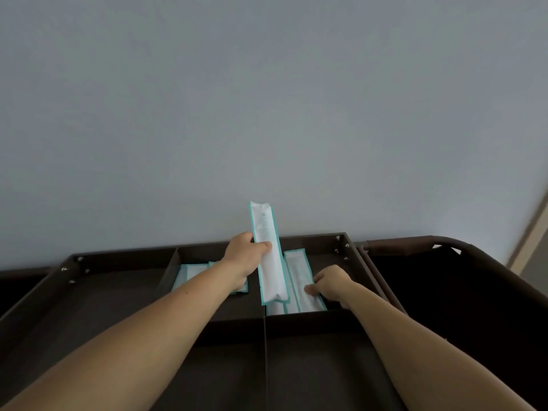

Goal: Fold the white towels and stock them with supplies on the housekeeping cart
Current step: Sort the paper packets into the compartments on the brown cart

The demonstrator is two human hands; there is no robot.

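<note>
Housekeeping cart (314,237), top tray, two hands present. The left hand (247,256) has its grip clamped on one teal-edged white packet (271,277), raised above the divider. The right hand (332,284) pinches the stacked packets (299,271) in the right rear compartment: at least two, exact count unclear. Two flat packets (192,272) lie in the middle rear compartment.

Both bare arms are stretched out forward. Left hand (247,256) is the higher one, thumb across the front of a packet (264,226), fingers wrapped behind. Right hand (330,284) sits lower, knuckles up, fingers curled, pinching a flat packet (298,271).
</note>
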